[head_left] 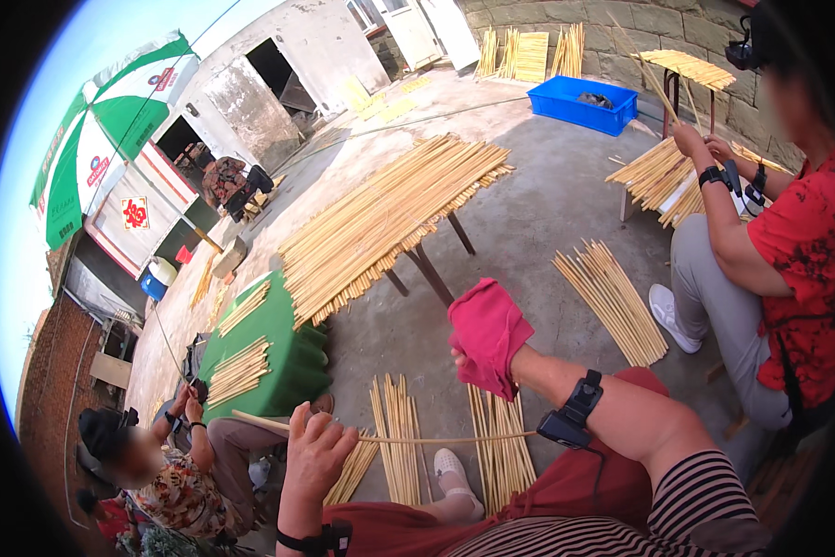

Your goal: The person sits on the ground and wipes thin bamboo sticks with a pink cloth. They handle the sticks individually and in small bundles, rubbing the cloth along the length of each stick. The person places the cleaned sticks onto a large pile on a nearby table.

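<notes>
My left hand [315, 452], low and left of centre, has its fingers closed round a thin pale stick [436, 440]. The stick pokes out to the left of the hand and runs right, in front of my lap, to the band on my right wrist. Farther forward, my right hand [460, 358] is closed on a folded pink cloth [492, 334], which covers most of it. Only some fingertips show at the cloth's left edge. Just beyond the cloth stands a table topped with a wide layer of similar pale sticks [390, 223].
Bundles of sticks lie on the floor by my feet [397, 436] and to the right [613, 302]. A green-covered table [292, 357] stands left. Co-workers handle sticks at left [176, 483] and right [798, 251]. A blue tub [583, 107] sits near the wall; an umbrella [111, 130] stands far left.
</notes>
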`<act>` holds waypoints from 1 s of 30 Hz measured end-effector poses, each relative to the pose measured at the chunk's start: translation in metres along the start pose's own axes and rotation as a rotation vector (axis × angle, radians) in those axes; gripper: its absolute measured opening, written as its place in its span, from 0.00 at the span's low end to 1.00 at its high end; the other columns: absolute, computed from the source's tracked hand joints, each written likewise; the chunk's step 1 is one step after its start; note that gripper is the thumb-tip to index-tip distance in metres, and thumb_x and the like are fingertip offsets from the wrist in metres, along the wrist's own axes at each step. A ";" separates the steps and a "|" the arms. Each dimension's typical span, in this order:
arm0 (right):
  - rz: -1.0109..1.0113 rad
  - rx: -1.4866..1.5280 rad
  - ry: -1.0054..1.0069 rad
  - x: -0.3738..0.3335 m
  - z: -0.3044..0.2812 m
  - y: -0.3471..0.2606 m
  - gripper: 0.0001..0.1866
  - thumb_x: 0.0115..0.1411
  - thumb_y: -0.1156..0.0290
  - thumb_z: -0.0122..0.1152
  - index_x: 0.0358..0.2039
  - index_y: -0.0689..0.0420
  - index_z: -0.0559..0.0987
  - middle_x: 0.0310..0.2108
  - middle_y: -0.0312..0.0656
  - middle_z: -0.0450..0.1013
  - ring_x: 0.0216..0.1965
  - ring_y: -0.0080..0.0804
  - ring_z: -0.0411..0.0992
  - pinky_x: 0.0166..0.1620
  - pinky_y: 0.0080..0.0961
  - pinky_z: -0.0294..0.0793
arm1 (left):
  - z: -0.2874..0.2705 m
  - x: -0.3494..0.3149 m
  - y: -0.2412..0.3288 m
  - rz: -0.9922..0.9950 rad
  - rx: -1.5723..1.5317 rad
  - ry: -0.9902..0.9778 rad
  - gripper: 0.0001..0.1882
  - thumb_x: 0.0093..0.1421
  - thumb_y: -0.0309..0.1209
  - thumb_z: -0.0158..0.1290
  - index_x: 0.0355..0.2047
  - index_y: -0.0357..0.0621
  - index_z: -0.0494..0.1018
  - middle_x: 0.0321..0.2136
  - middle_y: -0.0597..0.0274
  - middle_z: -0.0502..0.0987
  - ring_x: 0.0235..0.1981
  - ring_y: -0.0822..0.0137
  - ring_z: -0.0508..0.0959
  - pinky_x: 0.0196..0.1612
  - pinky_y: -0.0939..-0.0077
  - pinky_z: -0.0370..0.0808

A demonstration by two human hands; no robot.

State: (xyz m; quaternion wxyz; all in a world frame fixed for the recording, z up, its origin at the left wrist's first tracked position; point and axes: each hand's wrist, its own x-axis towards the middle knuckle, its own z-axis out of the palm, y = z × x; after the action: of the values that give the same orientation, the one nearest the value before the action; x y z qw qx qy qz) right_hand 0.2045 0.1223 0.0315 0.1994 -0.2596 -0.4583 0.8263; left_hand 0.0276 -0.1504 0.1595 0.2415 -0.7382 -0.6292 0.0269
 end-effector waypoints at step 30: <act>-0.274 0.823 0.098 0.004 -0.007 -0.066 0.14 0.63 0.56 0.49 0.27 0.52 0.66 0.18 0.33 0.66 0.16 0.21 0.61 0.19 0.19 0.60 | 0.051 0.069 0.094 -0.678 -0.922 -0.042 0.06 0.65 0.26 0.49 0.37 0.38 0.74 0.16 0.71 0.66 0.19 0.81 0.64 0.23 0.84 0.61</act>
State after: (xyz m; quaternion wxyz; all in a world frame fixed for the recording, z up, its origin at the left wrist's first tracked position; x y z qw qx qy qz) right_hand 0.2111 0.1623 0.0845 0.4155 -0.1343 -0.1108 0.8928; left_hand 0.1104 -0.0777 0.0961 -0.1231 -0.5234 -0.7822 -0.3147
